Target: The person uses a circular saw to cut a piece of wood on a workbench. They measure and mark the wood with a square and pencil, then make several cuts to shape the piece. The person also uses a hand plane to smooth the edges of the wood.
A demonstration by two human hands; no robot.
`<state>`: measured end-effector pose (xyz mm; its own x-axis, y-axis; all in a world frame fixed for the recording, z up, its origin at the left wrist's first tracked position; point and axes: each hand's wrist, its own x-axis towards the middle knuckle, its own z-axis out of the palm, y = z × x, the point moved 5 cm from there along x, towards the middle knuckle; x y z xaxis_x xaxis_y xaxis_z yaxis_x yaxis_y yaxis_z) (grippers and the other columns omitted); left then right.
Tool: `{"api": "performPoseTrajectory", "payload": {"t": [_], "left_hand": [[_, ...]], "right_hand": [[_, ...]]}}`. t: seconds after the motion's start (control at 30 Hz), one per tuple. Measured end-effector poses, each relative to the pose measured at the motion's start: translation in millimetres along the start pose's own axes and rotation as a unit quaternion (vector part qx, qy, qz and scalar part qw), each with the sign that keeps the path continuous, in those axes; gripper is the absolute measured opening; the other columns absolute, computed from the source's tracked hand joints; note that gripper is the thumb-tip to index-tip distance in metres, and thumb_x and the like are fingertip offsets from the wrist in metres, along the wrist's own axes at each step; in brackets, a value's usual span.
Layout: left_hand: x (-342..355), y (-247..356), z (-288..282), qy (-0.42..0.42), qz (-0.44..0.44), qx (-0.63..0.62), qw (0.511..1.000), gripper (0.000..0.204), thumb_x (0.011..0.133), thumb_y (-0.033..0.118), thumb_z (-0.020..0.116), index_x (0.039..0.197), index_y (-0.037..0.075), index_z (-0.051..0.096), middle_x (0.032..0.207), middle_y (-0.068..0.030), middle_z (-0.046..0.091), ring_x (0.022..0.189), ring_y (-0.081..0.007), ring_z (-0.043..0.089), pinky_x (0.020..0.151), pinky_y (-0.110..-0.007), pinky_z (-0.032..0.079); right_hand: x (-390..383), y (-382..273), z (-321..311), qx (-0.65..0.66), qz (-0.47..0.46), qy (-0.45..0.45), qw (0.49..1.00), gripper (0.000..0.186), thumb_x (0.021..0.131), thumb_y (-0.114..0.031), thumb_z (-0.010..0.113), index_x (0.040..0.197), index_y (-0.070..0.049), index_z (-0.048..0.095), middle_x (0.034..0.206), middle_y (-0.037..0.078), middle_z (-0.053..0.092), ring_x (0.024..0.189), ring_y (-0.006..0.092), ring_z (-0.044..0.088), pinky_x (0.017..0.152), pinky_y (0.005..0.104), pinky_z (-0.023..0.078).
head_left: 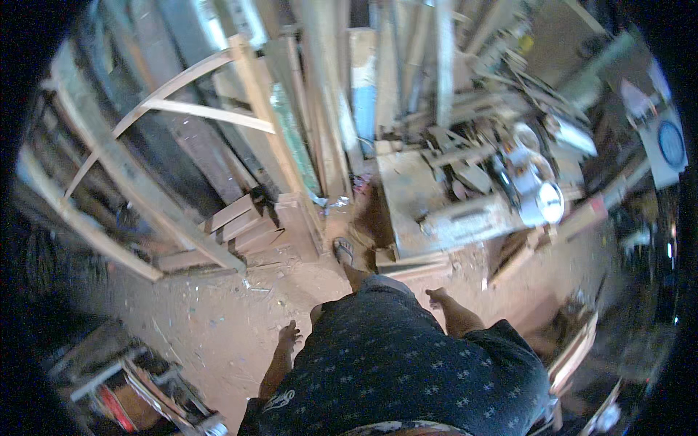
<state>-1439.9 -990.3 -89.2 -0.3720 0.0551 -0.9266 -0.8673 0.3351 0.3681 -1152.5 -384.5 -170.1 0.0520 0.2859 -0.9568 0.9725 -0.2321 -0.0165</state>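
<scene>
My left fingers [294,333] hang loosely curled above the dusty reddish-brown floor [207,312]; my right fingers [432,293] hang near the rectangular wooden worktop [406,182] bearing a white round container [542,204].

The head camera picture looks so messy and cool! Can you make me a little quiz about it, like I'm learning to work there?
1. True or false: the person's left grip is holding a hammer.
2. Pick one: what stands in a row along the top of the picture? A) bicycles B) long boards C) umbrellas
3. Fill in the missing word: in the picture, the cluttered table is to the ____ of the foot in a sandal.

Key:
1. False; it looks empty.
2. B
3. right
</scene>
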Motion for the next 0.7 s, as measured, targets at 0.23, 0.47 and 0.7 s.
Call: {"api": "performPoseTrajectory", "payload": {"t": [0.23,0.47,0.7], "left_hand": [[41.4,85.2,40.3,-0.004,0.099,0.151,0.984,0.05,0.098,0.047,0.052,0.122,0.003,0.055,0.11,-0.016,0.066,0.08,-0.0236,0.066,0.055,-0.035,0.052],[17.5,100.2,218.2,-0.136,0.168,0.301,0.929,0.033,0.1,0.04,0.053,0.114,0.01,0.055,0.094,-0.0101,0.062,0.075,-0.0227,0.063,0.054,-0.034,0.049],[-46.8,-14.1,363.0,-0.172,0.114,0.358,0.91,0.019,0.1,0.035,0.057,0.093,0.016,0.055,0.066,-0.0022,0.051,0.048,-0.0195,0.051,0.043,-0.036,0.043]], "right_hand": [[-92.4,195.2,-14.7,0.335,-0.155,0.16,0.915,0.039,0.095,-0.042,0.065,0.091,-0.005,0.058,0.07,0.003,0.053,0.055,0.0167,0.052,0.045,0.0364,0.042],[-160.3,305.3,48.8,0.369,-0.067,0.169,0.912,0.051,0.092,-0.045,0.067,0.123,-0.005,0.068,0.095,0.011,0.072,0.07,0.0197,0.067,0.06,0.034,0.055],[-126.9,488.3,116.7,0.296,0.017,0.276,0.914,0.049,0.091,-0.05,0.064,0.112,-0.007,0.073,0.103,0.011,0.075,0.081,0.0222,0.072,0.077,0.0362,0.057]]}}
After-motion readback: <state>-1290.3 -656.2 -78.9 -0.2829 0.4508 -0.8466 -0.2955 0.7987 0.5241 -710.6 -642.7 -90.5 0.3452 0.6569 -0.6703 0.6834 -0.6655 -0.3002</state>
